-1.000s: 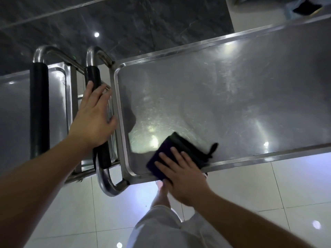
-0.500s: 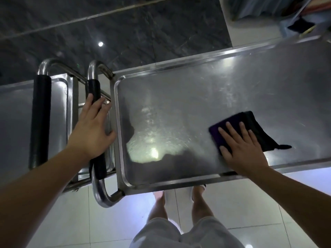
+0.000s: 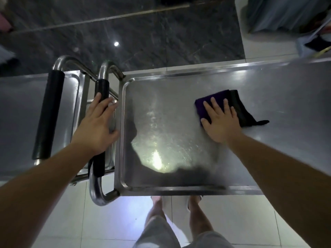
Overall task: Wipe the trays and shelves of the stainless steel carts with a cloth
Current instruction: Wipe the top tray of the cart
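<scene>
A stainless steel cart's top tray fills the middle and right of the head view. A dark purple and black cloth lies flat on the tray, toward its far side. My right hand presses on the cloth with straight, spread fingers. My left hand rests on the cart's black-padded handle at the tray's left end, fingers extended over the bar. A bright light reflection shines on the tray's near left part.
A second steel cart stands to the left, its own black-padded handle beside the first. Dark marble flooring lies beyond the carts, white tiles under my legs and feet. Fabric and clutter sit at the top right corner.
My right hand has slid the cloth from the tray's near left corner rightward and then away toward the far side. My left hand stayed on the handle.
</scene>
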A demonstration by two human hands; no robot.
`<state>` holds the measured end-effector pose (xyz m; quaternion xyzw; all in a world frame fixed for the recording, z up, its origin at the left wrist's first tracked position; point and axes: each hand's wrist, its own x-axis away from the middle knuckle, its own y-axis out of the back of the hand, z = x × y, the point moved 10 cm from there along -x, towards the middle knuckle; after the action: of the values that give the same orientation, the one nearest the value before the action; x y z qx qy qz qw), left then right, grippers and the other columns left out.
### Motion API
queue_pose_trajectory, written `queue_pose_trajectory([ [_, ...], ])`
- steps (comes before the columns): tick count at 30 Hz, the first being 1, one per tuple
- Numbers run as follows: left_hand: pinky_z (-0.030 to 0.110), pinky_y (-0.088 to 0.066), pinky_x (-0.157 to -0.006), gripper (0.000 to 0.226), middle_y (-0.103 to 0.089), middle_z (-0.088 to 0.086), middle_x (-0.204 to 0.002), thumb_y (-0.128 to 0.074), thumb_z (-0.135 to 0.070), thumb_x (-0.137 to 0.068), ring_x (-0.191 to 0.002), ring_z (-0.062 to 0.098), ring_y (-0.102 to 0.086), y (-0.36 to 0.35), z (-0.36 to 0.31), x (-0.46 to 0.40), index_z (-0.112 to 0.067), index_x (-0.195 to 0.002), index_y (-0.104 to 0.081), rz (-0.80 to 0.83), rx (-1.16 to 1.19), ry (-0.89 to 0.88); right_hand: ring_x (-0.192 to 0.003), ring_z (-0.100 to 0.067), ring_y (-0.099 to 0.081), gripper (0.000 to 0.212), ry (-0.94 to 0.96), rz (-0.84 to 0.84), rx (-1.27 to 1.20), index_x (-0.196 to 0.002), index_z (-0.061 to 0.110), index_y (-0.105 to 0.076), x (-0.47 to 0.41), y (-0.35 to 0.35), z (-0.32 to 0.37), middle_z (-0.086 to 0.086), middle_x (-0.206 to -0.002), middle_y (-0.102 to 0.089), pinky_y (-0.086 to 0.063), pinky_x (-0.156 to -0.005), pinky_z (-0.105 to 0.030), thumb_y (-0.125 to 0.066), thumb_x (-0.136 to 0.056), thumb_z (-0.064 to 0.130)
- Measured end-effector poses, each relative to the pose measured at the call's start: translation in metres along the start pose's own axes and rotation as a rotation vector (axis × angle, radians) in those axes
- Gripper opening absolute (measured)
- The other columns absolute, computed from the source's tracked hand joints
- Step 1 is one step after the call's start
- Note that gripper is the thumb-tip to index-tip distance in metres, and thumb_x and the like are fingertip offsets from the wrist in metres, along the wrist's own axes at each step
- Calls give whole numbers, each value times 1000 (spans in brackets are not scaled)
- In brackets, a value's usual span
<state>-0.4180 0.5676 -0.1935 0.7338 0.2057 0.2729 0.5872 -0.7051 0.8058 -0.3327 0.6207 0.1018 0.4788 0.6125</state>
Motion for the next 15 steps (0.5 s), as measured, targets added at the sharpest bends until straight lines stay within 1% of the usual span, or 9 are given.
queue_pose_trajectory([
  [3, 41, -8, -126, 90, -25, 4, -168, -81, -25, -81, -159, 18, 7, 1, 0, -1, -15, -158, -35, -12, -9, -6, -159, -30, 10, 72, 73, 14, 50, -164, 38, -1, 66, -33, 0, 6, -173, 4, 1, -128, -48, -14, -98, 61],
  [7, 48, -14, -127, 89, -27, 7, -167, -79, -23, -81, -159, 20, 6, 2, -1, -1, -13, -158, -36, -14, -21, -6, -155, -26, 25, 68, 104, 81, 100, -163, 40, 7, 147, -82, -8, 9, -171, 12, 10, -127, -45, -13, -101, 62],
  [9, 47, -14, -127, 89, -26, 6, -167, -78, -24, -82, -159, 21, 6, 3, -2, 1, -14, -158, -34, -8, -19, 2, -154, -23, 29, 67, 90, 116, 83, -161, 43, 9, 177, -97, -12, 11, -170, 15, 14, -126, -43, -9, -100, 63],
  [12, 46, -14, -126, 88, -25, 6, -167, -74, -30, -85, -159, 23, 4, 4, -4, 0, -15, -160, -31, 0, -47, -2, -151, -22, 35, 67, 64, 163, 58, -155, 47, 19, 198, -102, -12, 14, -165, 27, 19, -124, -39, 4, -92, 65],
  [15, 46, -11, -128, 88, -20, 5, -170, -68, -37, -90, -159, 22, 7, -1, 0, -1, -14, -162, -24, 33, -119, 7, -149, -24, 34, 73, 68, 192, 83, -152, 46, 25, 201, -96, -8, 13, -162, 32, 18, -122, -39, 12, -83, 67],
])
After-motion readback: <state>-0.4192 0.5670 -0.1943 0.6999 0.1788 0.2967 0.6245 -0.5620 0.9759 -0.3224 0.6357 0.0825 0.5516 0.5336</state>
